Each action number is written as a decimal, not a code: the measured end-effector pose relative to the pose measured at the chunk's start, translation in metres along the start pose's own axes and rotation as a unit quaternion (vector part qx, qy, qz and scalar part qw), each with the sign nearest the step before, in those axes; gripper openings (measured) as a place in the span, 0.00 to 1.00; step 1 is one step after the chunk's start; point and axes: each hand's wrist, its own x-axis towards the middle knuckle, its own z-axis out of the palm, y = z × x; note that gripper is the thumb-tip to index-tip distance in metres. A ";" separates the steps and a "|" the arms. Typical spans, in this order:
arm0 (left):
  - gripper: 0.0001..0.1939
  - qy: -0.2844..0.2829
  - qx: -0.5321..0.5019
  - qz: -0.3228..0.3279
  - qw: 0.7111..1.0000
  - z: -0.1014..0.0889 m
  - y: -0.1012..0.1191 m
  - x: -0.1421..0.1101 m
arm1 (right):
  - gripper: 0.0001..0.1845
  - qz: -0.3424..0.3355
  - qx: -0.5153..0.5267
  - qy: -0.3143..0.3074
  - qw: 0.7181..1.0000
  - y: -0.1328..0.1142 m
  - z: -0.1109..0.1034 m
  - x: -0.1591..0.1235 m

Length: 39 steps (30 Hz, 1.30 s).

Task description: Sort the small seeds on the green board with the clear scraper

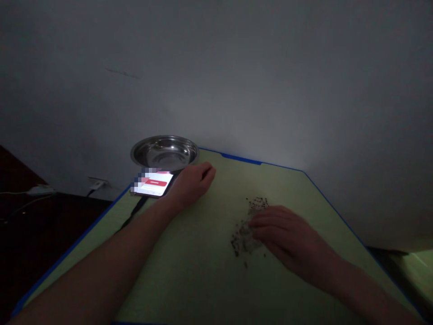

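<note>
Small dark grains or seeds [236,246] lie scattered around a pale, see-through patch [248,241] that may be thin plastic, on the light green table. Over this scatter is my right hand [287,232], its fingers drawn together and pointing down at the bits; whatever is between the fingertips is hidden. My left hand [196,180] is curled closed above the table, just right of a lit phone [155,184] and in front of a shiny metal bowl [165,151]. What the left fingers hold, if anything, does not show.
The green table [189,271] has a blue edge and stands against a grey wall [237,81]. A dark cable [133,212] runs from the phone under my left forearm. Left of the table, a plug [97,184] sits in a wall socket. The room is dim.
</note>
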 end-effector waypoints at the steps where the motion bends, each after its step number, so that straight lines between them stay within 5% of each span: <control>1: 0.15 -0.002 0.000 -0.003 1.000 0.000 0.000 0.000 | 0.10 0.033 -0.009 0.018 0.999 0.005 -0.008 -0.002; 6: 0.15 -0.008 0.001 -0.003 1.000 0.001 -0.002 0.000 | 0.16 0.287 0.033 0.023 0.957 0.053 -0.033 -0.023; 10: 0.16 -0.018 0.007 -0.008 1.000 0.002 -0.002 0.000 | 0.19 0.372 0.103 -0.011 0.923 0.089 -0.026 -0.050; 16: 0.15 -0.034 0.011 -0.024 0.999 0.004 -0.002 0.001 | 0.20 0.382 0.111 -0.064 0.915 0.093 -0.011 -0.066; 26: 0.14 -0.036 0.013 -0.032 0.999 0.011 -0.005 0.003 | 0.16 0.341 0.127 -0.103 0.926 0.038 0.003 -0.064; 34: 0.16 0.006 0.001 -0.070 0.998 0.008 0.005 0.003 | 0.16 0.359 0.126 -0.031 0.924 0.027 -0.013 -0.082; 39: 0.16 -0.006 0.011 -0.073 0.997 0.010 0.005 0.004 | 0.15 0.390 0.130 -0.041 0.911 0.025 -0.015 -0.094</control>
